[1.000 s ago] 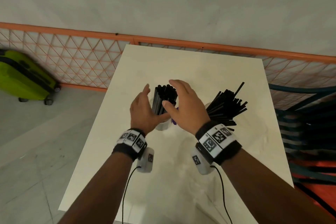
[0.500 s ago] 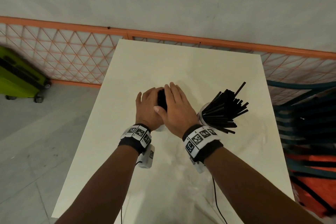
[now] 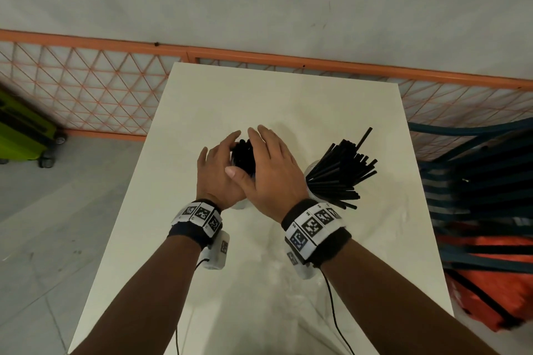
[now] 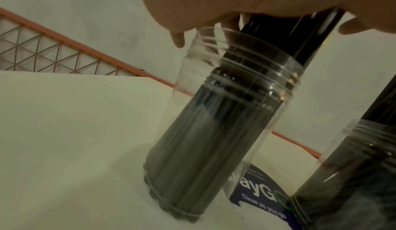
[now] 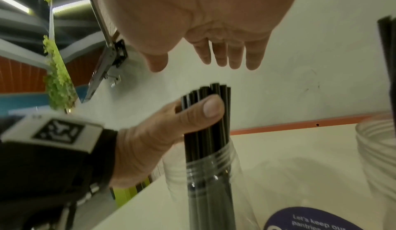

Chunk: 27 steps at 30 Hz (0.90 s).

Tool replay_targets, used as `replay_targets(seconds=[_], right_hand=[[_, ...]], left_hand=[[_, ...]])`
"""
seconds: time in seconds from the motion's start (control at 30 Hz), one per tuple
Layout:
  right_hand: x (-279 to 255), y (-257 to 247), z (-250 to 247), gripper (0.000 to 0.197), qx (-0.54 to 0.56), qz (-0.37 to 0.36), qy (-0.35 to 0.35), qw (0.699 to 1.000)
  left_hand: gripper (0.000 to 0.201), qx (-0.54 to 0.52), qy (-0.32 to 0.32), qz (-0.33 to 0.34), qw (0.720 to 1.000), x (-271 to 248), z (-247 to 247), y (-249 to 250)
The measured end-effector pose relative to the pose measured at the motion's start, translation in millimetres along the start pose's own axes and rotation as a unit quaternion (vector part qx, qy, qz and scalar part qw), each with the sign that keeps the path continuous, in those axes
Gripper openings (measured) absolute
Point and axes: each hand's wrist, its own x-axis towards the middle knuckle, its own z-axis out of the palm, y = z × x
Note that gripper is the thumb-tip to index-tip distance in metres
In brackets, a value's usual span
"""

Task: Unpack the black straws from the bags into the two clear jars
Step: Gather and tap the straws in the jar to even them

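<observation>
A clear jar (image 4: 263,87) stands on the white table (image 3: 288,101) with a tight bundle of black straws (image 3: 243,154) upright in it. My left hand (image 3: 219,173) grips the bundle above the jar's mouth, its thumb (image 5: 193,115) pressed on the straws (image 5: 205,142). My right hand (image 3: 274,170) hovers just over the straw tops, its fingers (image 5: 222,54) straight and not touching them. To the right stands the second clear jar (image 3: 313,179), where more black straws (image 3: 343,173) fan out to the right.
A blue printed packet (image 4: 257,191) lies on the table between the two jars. An orange mesh fence (image 3: 86,89) runs behind the table. A green suitcase (image 3: 20,132) stands on the floor at left, and stacked blue and orange frames (image 3: 476,181) crowd the right side.
Both hands closed in from the bundle's sides and covered its top. The right hand has since lifted a little, so the straw tips show again.
</observation>
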Motion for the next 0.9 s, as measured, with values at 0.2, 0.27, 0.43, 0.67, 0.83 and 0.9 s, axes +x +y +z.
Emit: replay_targets(seconds=[0.2,0.27,0.43,0.67,0.83,0.9], right_hand=[[-41.2,-6.7,-62.2,0.045,0.115,0.039,0.089,0.989],[-60.1,0.6,-92.4,0.028,0.149,0.032,0.155,0.976],[-71.5,64.4,-130.9,0.030,0.041,0.071,0.199,0.976],[-38.7,139.5,-110.3,0.066,-0.105,0.131,-0.005,0.986],[-57.0,148.3,-100.1,0.055,-0.126,0.190,-0.052,0.972],[-63.1,147.1,-98.2,0.062,-0.087,0.200,-0.032,0.975]], left_hand=[[0.119,-0.063,0.123,0.048,0.989,-22.8,-21.6,16.3],[0.115,-0.056,0.175,0.065,0.981,-42.7,-27.0,32.7],[0.086,-0.098,0.030,0.213,0.972,-85.5,3.6,80.8],[0.128,-0.025,-0.137,0.091,0.986,-63.6,71.9,108.6],[0.139,0.033,-0.128,0.038,0.990,-34.7,95.9,117.4],[0.142,0.029,-0.131,0.026,0.991,-23.7,101.7,120.7]])
